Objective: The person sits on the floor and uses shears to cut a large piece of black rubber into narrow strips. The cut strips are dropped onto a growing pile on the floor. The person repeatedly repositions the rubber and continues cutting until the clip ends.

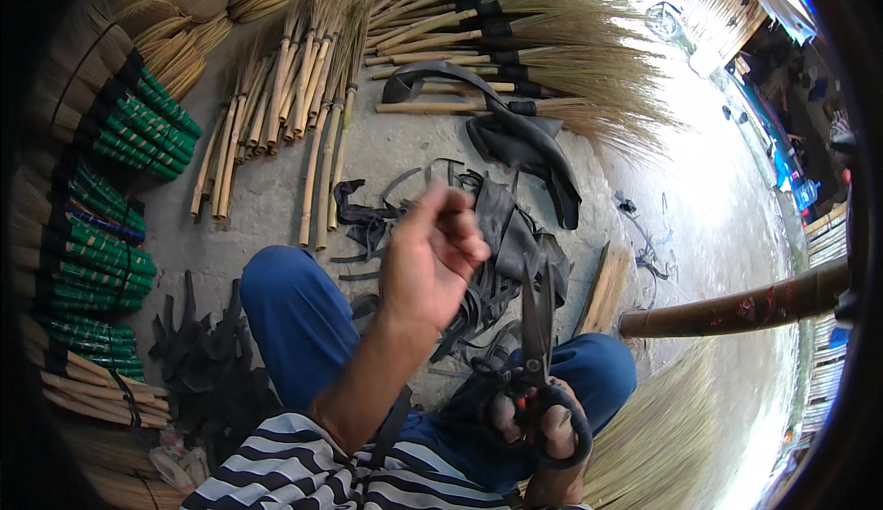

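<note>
My left hand (432,257) is raised in the middle of the view with its fingers curled in toward the palm. A black rubber strip (391,427) shows beside that forearm; whether the hand grips it is hidden. My right hand (533,423) sits low over my right knee and grips large black scissors (536,326), blades slightly apart and pointing up. A heap of black rubber strips and scraps (487,234) lies on the concrete floor just beyond both hands. I sit with blue trousers (294,317) drawn up.
Bundles of grass brooms with bamboo handles (303,114) lie ahead, more with black bindings (515,41) at the top. Green-bound brooms (120,197) stack along the left. A brown bamboo pole (736,308) reaches in from the right above broom grass (662,427). More black scraps (198,354) lie at left.
</note>
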`<state>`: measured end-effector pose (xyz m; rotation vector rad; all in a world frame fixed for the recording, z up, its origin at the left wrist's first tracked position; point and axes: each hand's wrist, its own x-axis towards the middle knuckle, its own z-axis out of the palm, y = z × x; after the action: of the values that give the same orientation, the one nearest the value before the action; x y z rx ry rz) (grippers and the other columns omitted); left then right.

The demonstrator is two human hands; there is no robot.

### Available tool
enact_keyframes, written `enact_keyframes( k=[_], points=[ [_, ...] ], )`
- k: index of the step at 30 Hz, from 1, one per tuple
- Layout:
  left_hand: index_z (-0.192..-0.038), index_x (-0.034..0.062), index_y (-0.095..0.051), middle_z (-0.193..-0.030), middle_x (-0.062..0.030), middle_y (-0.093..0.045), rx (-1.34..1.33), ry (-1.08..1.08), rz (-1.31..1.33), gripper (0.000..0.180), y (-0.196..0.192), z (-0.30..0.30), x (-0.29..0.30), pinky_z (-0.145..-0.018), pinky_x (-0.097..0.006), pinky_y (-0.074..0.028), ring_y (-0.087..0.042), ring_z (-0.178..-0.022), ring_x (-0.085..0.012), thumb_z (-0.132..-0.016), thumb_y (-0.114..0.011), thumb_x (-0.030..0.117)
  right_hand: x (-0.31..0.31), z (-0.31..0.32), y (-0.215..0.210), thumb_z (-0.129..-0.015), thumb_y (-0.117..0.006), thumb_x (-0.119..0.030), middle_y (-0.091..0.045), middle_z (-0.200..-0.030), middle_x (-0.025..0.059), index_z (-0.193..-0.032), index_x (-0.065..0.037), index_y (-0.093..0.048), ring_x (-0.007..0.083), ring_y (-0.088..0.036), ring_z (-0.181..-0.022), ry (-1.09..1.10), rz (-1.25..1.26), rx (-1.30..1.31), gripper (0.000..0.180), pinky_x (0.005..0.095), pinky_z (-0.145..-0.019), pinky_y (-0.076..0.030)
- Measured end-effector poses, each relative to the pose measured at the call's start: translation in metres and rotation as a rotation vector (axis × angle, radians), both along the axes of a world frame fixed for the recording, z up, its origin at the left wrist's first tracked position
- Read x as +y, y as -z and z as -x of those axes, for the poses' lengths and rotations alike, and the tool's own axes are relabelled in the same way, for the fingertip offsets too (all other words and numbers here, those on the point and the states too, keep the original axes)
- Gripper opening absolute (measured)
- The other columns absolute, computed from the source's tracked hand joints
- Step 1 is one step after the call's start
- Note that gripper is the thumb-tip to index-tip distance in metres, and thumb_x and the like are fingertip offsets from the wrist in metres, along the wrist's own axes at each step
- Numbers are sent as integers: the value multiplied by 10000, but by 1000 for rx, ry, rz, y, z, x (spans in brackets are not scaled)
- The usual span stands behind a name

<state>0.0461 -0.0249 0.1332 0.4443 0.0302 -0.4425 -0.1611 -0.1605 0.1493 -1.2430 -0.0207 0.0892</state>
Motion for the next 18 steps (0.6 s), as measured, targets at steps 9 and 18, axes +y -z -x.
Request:
enact_keyframes(
  k=[9, 18],
  points=[
    [-1165, 97, -732, -972, -83, -613, -688, 209, -1268, 453, 226, 85, -34, -727, -331, -542, -620, -760, -185, -754, -624, -60, -10, 10, 13, -1023, -379, -776, -550, -694, 56, -1112, -3, -621, 170, -505, -527, 443, -623, -81, 814, 343, -645, -500],
    [-1438, -5, -555, -1267, -66, -674, -156, 822, -609, 469, 230, 150, -72, -1003, -286, -517, -639, -1149, -139, -971, -600, -15, -30, 24, 8, -1030, -322, -787, -533, -582, 16, -958, -27, -647, 148, -513, -453, 583, -659, -90, 830, 303, -661, -520]
  ],
)
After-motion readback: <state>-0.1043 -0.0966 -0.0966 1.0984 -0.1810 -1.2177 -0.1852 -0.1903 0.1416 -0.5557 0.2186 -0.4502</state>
